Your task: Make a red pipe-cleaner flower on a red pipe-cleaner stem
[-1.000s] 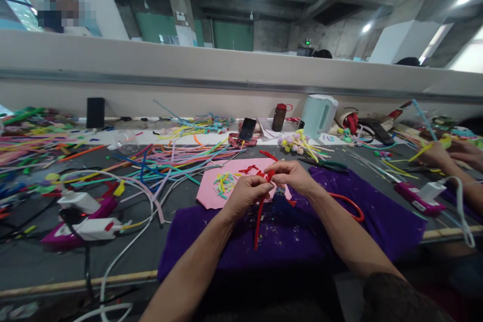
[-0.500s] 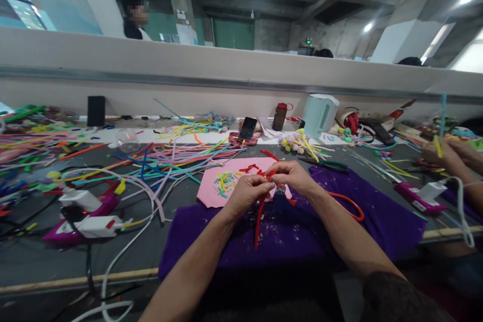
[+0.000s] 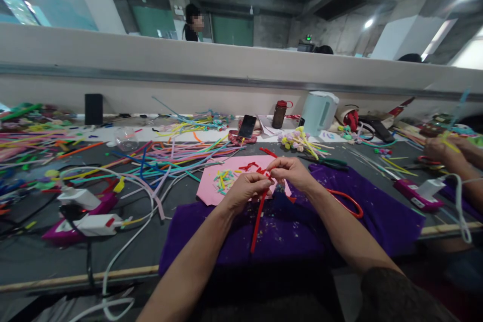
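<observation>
My left hand (image 3: 247, 191) pinches a red pipe cleaner (image 3: 257, 226), whose tail hangs down over the purple cloth (image 3: 211, 241). Close against it, my right hand (image 3: 290, 173) has its thumb and fingers pressed together on the upper part of the red piece; the fingers partly hide that end. Behind both hands lies a pink sheet (image 3: 207, 188) with small cut yellow, green and white bits (image 3: 223, 182) and short red pieces (image 3: 249, 166). A bent red pipe cleaner (image 3: 352, 209) rests by my right forearm.
Power strips (image 3: 109, 205) (image 3: 415, 195) with white cables lie at both sides. Many coloured pipe cleaners (image 3: 181, 153) spread behind. A phone (image 3: 247, 127), bottle (image 3: 279, 114), pale kettle (image 3: 320, 113) and pliers (image 3: 334, 163) stand or lie further back. At right, another person's hands (image 3: 449, 153) work.
My hands stay close together. The red tail has swung slightly left and hangs straighter. The person beyond the partition has moved right, and the other person's hands at right have shifted slightly.
</observation>
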Demonstrator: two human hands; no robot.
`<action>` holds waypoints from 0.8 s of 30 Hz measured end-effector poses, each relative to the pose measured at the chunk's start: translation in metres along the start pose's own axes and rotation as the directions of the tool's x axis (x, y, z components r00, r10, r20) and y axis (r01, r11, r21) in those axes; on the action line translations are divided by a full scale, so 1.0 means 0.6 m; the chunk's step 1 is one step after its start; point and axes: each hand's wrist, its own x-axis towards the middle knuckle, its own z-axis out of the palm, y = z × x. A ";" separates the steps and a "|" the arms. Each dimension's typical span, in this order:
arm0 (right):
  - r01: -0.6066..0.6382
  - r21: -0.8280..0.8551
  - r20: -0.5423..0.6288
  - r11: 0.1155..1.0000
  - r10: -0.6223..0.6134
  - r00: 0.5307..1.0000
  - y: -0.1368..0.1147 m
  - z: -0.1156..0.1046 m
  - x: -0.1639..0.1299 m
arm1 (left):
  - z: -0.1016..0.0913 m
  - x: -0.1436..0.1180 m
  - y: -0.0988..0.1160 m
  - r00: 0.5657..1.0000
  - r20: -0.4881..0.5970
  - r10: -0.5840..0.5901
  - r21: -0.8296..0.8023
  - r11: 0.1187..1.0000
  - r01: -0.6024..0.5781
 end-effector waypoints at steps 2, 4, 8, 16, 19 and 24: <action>-0.003 0.024 0.005 1.000 0.003 1.000 0.001 0.000 0.000 | -0.002 0.000 0.000 1.000 0.023 -0.005 0.002 1.000 0.005; -0.020 0.066 0.022 0.998 0.019 1.000 0.001 0.000 0.000 | -0.004 0.000 0.001 1.000 0.008 -0.007 -0.029 1.000 0.007; -0.073 0.122 0.032 0.990 0.069 0.997 -0.002 0.003 0.000 | -0.006 0.004 0.001 0.993 -0.117 0.012 -0.136 0.990 -0.028; -0.166 -0.039 0.145 0.985 0.170 0.975 0.011 0.033 -0.002 | -0.013 0.013 -0.006 0.962 -0.261 0.078 -0.194 0.972 -0.132; -0.180 -0.026 0.143 0.983 0.182 0.973 0.019 0.040 -0.002 | -0.014 0.012 -0.007 0.961 -0.259 0.093 -0.157 0.978 -0.137; -0.212 0.015 0.176 0.977 0.206 0.963 0.017 0.043 -0.003 | -0.014 0.011 -0.008 0.958 -0.259 0.126 -0.101 0.983 -0.156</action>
